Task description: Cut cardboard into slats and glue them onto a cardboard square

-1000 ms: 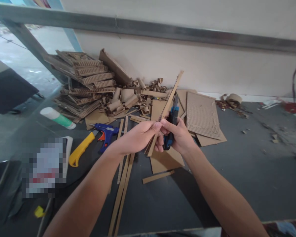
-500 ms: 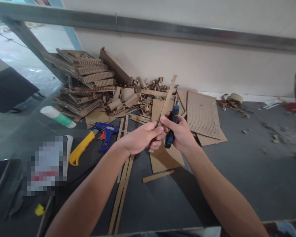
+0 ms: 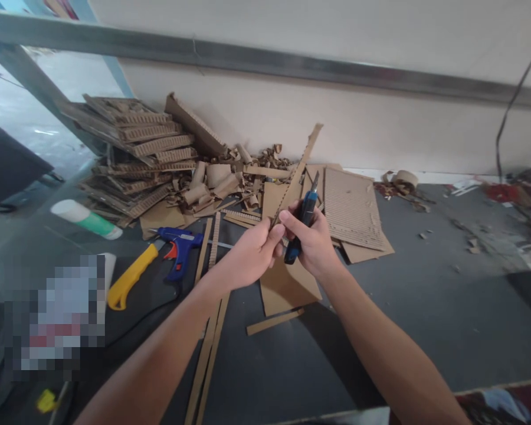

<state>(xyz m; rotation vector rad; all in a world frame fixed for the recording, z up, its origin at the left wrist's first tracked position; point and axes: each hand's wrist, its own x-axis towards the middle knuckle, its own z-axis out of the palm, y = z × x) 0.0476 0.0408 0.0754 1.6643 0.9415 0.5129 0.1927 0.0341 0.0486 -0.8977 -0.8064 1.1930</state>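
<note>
My left hand [image 3: 257, 251] is closed on a long cardboard strip [image 3: 301, 168], which slants up and away above the table. In my right hand [image 3: 310, 237] is a black and blue utility knife [image 3: 307, 212], its blade tip pointing up. My right thumb and fingertips also touch the strip beside the left thumb. Below both hands lies a flat cardboard piece [image 3: 287, 289], with a short cardboard strip [image 3: 274, 322] at its near edge. Long cardboard strips [image 3: 207, 360] run under my left forearm.
A blue glue gun [image 3: 183, 251], a yellow-handled tool [image 3: 133, 276] and a white-green tube [image 3: 86, 219] lie left. Stacked cardboard frames [image 3: 137, 141] and curled scraps [image 3: 212, 180] sit behind. A ribbed cardboard sheet [image 3: 354, 206] rests right of my hands. A metal rail [image 3: 265, 62] crosses the wall.
The view has shifted slightly to the right. The utility knife has tilted, and its blade shows more clearly. Both hands keep hold of the same things.
</note>
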